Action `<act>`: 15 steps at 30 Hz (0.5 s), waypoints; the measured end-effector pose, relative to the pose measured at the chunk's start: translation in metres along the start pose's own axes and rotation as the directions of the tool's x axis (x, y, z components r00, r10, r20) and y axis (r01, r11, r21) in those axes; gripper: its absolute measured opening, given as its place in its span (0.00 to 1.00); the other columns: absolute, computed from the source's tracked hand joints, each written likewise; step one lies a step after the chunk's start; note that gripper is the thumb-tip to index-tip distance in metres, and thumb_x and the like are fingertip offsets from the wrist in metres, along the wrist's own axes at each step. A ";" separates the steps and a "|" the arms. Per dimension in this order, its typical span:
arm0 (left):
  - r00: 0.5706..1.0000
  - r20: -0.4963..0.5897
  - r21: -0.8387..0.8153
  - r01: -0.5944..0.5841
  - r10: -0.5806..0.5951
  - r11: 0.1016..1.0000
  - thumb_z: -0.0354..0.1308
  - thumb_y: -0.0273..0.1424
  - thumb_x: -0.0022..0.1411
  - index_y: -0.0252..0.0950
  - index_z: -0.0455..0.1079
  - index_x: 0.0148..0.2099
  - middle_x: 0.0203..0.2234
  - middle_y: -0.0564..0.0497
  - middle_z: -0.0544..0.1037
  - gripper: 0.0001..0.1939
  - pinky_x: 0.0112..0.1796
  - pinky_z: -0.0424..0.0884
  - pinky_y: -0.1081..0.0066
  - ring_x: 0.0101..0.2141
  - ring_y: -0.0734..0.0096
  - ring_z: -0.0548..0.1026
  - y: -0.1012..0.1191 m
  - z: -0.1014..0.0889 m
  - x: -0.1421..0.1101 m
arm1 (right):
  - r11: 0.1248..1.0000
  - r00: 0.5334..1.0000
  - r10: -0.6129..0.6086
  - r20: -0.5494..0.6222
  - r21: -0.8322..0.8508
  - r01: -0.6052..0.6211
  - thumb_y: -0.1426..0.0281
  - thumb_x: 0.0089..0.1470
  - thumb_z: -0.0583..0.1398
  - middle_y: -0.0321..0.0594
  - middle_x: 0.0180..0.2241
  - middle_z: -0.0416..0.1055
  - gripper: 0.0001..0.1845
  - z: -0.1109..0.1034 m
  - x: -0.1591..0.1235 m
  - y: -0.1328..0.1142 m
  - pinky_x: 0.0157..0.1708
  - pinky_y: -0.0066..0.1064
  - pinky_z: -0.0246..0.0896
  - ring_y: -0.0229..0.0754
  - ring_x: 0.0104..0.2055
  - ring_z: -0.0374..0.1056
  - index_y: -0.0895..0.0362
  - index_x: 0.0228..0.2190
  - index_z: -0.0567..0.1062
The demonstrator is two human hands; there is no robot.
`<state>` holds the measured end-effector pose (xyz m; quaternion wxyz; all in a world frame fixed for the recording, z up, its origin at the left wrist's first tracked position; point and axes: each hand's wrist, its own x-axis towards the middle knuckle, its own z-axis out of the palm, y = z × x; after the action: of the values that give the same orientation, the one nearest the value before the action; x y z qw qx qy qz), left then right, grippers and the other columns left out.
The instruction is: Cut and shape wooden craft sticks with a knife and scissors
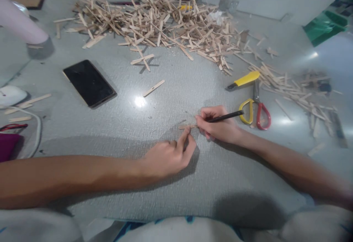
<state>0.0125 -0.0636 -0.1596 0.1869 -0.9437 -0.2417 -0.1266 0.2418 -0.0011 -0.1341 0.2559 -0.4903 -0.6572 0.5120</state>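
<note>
My left hand [172, 155] rests on the table with its fingers curled, the index fingertip and thumb holding a small wooden craft stick [182, 127] down against the surface. In my right hand [216, 124] is a slim black pen [226, 116], gripped in a writing hold, its back end pointing right. The pen's tip is hidden behind my fingers, close to the stick's right end. Another craft stick [153, 88], with a small dark mark at its middle, lies farther up the table. Two crossed sticks [142, 58] lie beyond it.
A large heap of craft sticks [154, 21] spans the back, with more sticks [292, 87] at right. A yellow cutter knife [246, 79] and red-and-yellow scissors [256, 106] lie right of my right hand. At left are a phone [89, 83], a white mouse [11, 96] and a cable [38, 128].
</note>
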 end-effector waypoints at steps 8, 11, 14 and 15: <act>1.000 -0.013 0.011 0.007 -0.007 1.000 0.54 0.15 0.65 0.24 0.77 0.51 0.53 0.26 0.85 0.16 0.15 0.67 0.71 0.15 0.75 0.72 0.001 0.001 0.000 | 1.000 1.000 0.018 -0.011 -0.004 -0.018 0.67 0.67 0.64 0.30 0.13 0.68 0.23 0.000 -0.001 0.002 0.12 0.22 0.53 0.31 0.11 0.62 0.53 0.20 0.67; 1.000 -0.017 0.011 0.012 -0.012 1.000 0.54 0.16 0.66 0.25 0.77 0.51 0.53 0.26 0.85 0.15 0.15 0.67 0.71 0.15 0.75 0.72 0.002 0.002 -0.001 | 1.000 1.000 -0.002 -0.004 -0.007 0.002 0.69 0.67 0.63 0.29 0.13 0.68 0.23 -0.001 -0.001 0.001 0.13 0.21 0.54 0.30 0.12 0.63 0.53 0.20 0.67; 1.000 -0.019 0.013 0.016 -0.016 1.000 0.54 0.16 0.65 0.24 0.77 0.51 0.53 0.26 0.85 0.16 0.14 0.67 0.70 0.15 0.74 0.72 0.002 0.003 -0.001 | 1.000 1.000 -0.007 -0.006 -0.008 0.007 0.70 0.66 0.63 0.29 0.14 0.68 0.22 -0.001 0.000 0.000 0.13 0.21 0.56 0.31 0.12 0.64 0.53 0.20 0.67; 1.000 -0.020 0.011 0.015 -0.015 1.000 0.54 0.15 0.65 0.24 0.77 0.51 0.53 0.25 0.85 0.16 0.14 0.67 0.70 0.15 0.74 0.72 0.002 0.003 -0.001 | 1.000 1.000 -0.004 -0.006 -0.007 0.004 0.70 0.66 0.63 0.29 0.14 0.68 0.22 -0.001 0.000 0.000 0.13 0.21 0.57 0.31 0.12 0.65 0.53 0.20 0.67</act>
<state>0.0131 -0.0647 -0.1632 0.1936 -0.9395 -0.2476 -0.1361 0.2433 -0.0008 -0.1340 0.2570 -0.4917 -0.6592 0.5076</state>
